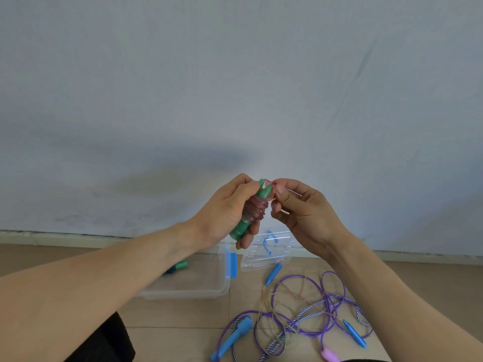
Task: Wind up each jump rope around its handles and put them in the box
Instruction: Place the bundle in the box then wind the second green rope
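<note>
My left hand (230,212) grips a pair of green handles (241,228) held upright, with pink rope (257,209) coiled tightly round their middle. My right hand (300,210) pinches the pink rope's last loop at the top of the handles. Below them on the floor stands the clear plastic box (198,291) with a blue latch (231,265); a wound green-handled rope (180,266) lies inside, partly hidden by my left forearm. To the right lies a tangle of purple and striped ropes (313,309) with blue handles (230,340) and a pink handle (330,355).
The box's clear lid (264,254) with a blue carry handle lies on the floor beside the box, near the wall's skirting. A pale wall fills the upper view. A dark garment (112,340) shows at the bottom left.
</note>
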Tool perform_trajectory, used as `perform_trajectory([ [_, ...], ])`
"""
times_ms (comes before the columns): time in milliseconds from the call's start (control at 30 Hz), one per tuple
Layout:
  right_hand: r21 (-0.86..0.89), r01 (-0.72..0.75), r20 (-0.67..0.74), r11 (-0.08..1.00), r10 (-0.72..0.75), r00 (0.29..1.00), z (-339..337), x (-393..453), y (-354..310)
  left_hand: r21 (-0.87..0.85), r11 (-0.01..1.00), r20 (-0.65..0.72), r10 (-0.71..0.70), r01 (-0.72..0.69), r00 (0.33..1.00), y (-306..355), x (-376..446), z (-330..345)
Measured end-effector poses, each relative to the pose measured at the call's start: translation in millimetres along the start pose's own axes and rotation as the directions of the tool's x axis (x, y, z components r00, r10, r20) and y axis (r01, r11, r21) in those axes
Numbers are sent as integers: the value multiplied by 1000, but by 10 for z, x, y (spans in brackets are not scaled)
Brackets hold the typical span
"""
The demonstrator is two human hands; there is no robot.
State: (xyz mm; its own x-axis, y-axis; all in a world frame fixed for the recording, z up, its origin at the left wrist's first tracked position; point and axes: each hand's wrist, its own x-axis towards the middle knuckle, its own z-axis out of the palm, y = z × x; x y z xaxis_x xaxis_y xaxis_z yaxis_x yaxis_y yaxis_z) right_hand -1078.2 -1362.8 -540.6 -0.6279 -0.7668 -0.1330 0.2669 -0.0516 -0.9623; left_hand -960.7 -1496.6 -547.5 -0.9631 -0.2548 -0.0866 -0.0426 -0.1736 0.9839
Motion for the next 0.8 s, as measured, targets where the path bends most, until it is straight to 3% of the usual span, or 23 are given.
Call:
perform_trajectory([
  [300,-84,-40,-1,996,40,999,59,-1,46,-18,1000,7,-21,21,1000,14,2,-28],
  [567,45,-1,-16,999,1,1000,159,15,113,-97,984,140,-134,149,981,15,-21,-74],
  [700,34,37,-22,999,-36,999,140,41,100,8,997,14,-81,81,997,36,4,-103],
  [800,-150,81,-21,985,-85,996,132,26,74,133,990,-77,-39,49,996,-1,40,-192],
])
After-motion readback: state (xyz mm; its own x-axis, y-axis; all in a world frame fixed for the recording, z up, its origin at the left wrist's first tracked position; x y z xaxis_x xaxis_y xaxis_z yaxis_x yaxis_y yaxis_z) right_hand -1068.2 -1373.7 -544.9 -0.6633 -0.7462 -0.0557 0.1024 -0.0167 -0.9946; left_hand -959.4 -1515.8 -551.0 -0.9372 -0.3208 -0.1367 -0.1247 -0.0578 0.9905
